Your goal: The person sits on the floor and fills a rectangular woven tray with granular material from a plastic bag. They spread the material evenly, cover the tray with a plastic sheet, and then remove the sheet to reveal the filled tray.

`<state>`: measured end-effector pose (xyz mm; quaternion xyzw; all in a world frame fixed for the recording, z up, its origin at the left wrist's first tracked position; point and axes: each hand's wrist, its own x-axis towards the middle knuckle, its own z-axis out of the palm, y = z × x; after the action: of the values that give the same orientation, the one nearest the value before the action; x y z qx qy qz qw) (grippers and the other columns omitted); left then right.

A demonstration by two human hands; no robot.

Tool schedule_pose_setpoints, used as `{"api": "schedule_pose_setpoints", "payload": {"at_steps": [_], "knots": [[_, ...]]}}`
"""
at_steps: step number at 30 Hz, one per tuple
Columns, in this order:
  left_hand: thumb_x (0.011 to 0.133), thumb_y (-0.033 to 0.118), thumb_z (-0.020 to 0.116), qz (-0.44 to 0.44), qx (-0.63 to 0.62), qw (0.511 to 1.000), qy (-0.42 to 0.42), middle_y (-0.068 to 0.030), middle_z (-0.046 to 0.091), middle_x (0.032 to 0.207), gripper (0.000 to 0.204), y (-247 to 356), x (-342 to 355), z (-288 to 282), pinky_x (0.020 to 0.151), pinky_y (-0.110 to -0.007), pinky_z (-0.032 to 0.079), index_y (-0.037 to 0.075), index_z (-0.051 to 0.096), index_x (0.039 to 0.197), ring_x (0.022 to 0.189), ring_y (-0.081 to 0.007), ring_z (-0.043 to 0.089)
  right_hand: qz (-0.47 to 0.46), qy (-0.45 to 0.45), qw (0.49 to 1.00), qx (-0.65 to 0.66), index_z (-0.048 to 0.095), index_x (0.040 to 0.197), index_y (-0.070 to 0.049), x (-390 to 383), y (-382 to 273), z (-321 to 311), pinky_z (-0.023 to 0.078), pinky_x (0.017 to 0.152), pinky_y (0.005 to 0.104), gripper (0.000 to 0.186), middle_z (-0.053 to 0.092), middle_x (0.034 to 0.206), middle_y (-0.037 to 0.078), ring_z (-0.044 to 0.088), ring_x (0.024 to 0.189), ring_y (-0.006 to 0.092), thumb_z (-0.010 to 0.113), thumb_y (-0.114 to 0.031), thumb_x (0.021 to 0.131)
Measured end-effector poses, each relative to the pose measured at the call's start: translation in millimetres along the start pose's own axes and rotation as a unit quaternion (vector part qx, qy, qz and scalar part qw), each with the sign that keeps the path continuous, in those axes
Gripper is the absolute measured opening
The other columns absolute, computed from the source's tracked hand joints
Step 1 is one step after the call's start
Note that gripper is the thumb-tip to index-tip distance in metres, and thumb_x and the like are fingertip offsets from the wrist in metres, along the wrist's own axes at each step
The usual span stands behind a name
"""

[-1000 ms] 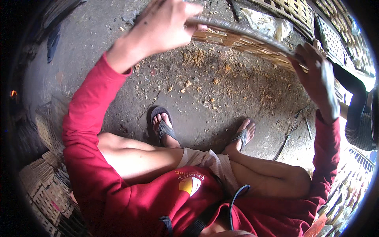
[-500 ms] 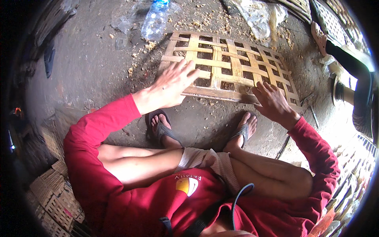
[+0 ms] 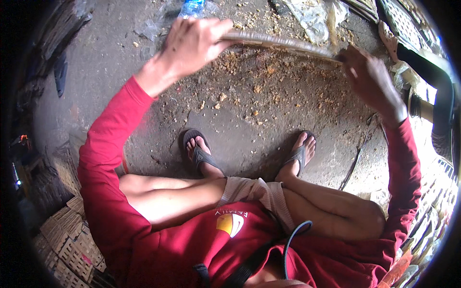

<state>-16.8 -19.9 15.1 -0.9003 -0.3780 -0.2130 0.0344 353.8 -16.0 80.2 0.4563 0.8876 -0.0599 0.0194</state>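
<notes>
My left hand and my right hand grip the two ends of a woven bamboo panel, which is seen almost edge-on as a long, slightly blurred strip at the top of the view. Crumbly debris is scattered on the grey floor beneath it. A plastic bottle with blue at its top lies just beyond my left hand. My two sandalled feet rest below the panel.
Crumpled clear plastic lies beyond the panel. At right are another person's bare foot and dark-clothed leg by stacked lattice panels. More woven panels are piled at lower left, with pale lattice pieces at right.
Half a second ago the panel lay flatter with its lattice face showing; now it is turned edge-on and held farther from my body. Both hands have moved up the view and apart.
</notes>
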Motion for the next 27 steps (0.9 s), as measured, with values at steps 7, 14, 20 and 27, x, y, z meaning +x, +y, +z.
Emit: {"api": "schedule_pose_setpoints", "payload": {"at_steps": [7,14,20,27], "knots": [[0.082,0.027,0.076,0.008,-0.016,0.998,-0.057,-0.0158,0.067,0.070,0.027,7.3,35.4,-79.5,0.054,-0.038,0.047,0.003,0.071,0.094,0.052,-0.0256,0.062,-0.017,-0.040,0.999,0.002,0.063,0.121,-0.007,-8.6,9.1,-54.2,0.049,0.093,0.0393,0.035,0.064,0.121,0.011,0.060,0.110,0.0283,0.069,-0.023,0.090],[0.082,0.031,0.075,-0.102,-0.181,0.951,-0.231,-0.0183,0.063,0.066,0.033,7.8,20.3,-63.1,0.055,-0.039,0.045,-0.001,0.071,0.085,0.052,-0.0250,0.057,-0.041,-0.235,0.951,0.198,0.069,0.110,-0.005,9.4,24.5,-15.3,0.054,0.078,0.0369,0.032,0.070,0.097,0.012,0.067,0.087,0.0236,0.067,-0.030,0.091],[0.082,0.033,0.075,-0.167,-0.240,0.912,-0.287,-0.0217,0.063,0.070,0.036,-2.5,4.0,-37.3,0.063,-0.041,0.047,-0.002,0.068,0.082,0.063,-0.0350,0.061,0.022,-0.232,0.936,0.262,0.068,0.117,-0.005,11.6,19.8,6.3,0.052,0.077,0.0333,0.036,0.072,0.096,0.011,0.067,0.085,0.0177,0.067,-0.032,0.092],[0.081,0.032,0.073,-0.160,-0.272,0.915,-0.251,-0.0222,0.066,0.077,0.034,-3.6,-8.5,-27.6,0.067,-0.040,0.049,-0.001,0.071,0.090,0.069,-0.0351,0.065,0.022,-0.248,0.934,0.257,0.068,0.114,-0.004,19.3,26.0,11.2,0.050,0.075,0.0333,0.042,0.070,0.090,0.010,0.065,0.082,0.0166,0.066,-0.040,0.091]]}}
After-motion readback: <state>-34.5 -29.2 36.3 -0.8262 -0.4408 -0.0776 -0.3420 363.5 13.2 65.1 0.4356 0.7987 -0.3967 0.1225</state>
